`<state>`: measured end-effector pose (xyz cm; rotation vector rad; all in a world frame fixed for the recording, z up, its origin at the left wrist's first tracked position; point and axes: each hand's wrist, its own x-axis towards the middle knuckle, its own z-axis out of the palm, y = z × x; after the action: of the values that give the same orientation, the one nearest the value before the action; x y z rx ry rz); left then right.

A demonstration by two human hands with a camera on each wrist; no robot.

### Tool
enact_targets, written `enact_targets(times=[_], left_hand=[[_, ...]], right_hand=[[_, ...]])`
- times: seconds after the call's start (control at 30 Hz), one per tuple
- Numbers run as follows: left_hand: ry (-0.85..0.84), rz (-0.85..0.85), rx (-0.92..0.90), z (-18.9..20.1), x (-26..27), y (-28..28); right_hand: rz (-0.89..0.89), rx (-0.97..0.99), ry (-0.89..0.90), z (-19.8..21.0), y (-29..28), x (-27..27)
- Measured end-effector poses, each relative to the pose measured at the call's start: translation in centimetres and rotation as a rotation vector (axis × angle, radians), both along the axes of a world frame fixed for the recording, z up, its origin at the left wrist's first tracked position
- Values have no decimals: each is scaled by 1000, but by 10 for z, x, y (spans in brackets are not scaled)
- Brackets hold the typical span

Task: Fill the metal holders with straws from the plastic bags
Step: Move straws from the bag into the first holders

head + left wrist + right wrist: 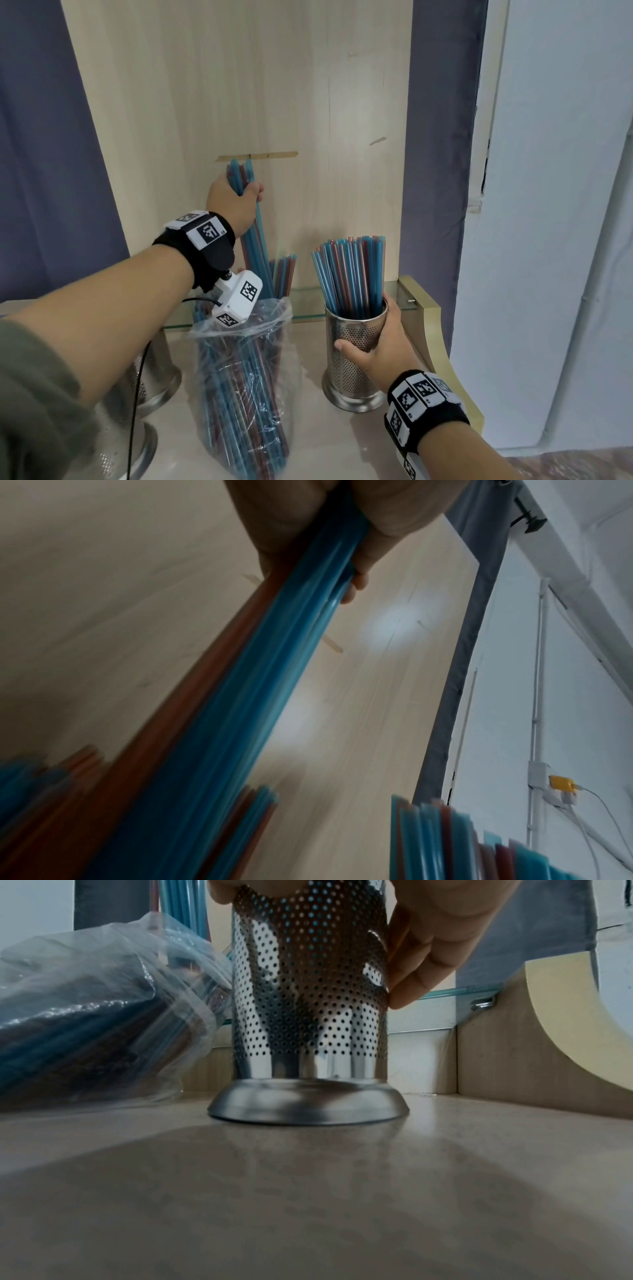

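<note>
While a bundle of straws (255, 240) rises out of the clear plastic bag (246, 370), I see my left hand (231, 202) wrapped tight around its upper end, fingers curled over blue and reddish tubes; the lower ends of that bundle reach down into the bag's open mouth, among other straws standing there. From the left wrist view the grip reads plainly, thumb and fingers (369, 550) closed on the blue straws; the lower part of that picture is smeared, so I count nothing there. To the right, well apart from the raised bundle, stands a perforated metal holder (352, 363) upright on the pale counter (342, 445), packed with blue and reddish straws that fan above its rim; my right hand (380, 346) grips its wall, thumb across the front, fingers (421, 961) round the far side, as the right wrist view confirms. The bag lies slumped just beside the holder, its closed end toward me. At the left edge, partly under my forearm, sit what seem to be two more metal holders (154, 373), blurred; behind everything runs a glass shelf (308, 301) against a light wood panel (239, 85), with grey-blue curtains (51, 154) either side.
</note>
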<state>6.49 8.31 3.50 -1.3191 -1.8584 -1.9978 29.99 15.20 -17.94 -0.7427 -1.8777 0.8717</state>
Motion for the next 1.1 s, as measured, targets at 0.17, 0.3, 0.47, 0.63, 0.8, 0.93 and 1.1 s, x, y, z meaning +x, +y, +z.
enact_targets(times=[0.17,0.3,0.47,0.63,0.8,0.93,1.1], left_hand=[[-17,-13,51,16,-8,-7],[-14,54,90,27,-16,-14],[-92,43,200,46,-18,-25],[-240,-107,314,62,-7,-34],[-367,-238,426,62,27,-39],[-382,-180,442,50,52,-32],[-480,-225,379,33,76,-15]], right_hand=[[-5,6,16,1,-1,0],[-6,-1,15,0,0,-1],[-9,-5,4,-1,0,-1],[-7,-9,-2,-1,1,-2],[-25,-15,-2,0,-1,-1],[-33,-30,-34,0,-1,-2],[-30,-47,-44,1,-1,-1]])
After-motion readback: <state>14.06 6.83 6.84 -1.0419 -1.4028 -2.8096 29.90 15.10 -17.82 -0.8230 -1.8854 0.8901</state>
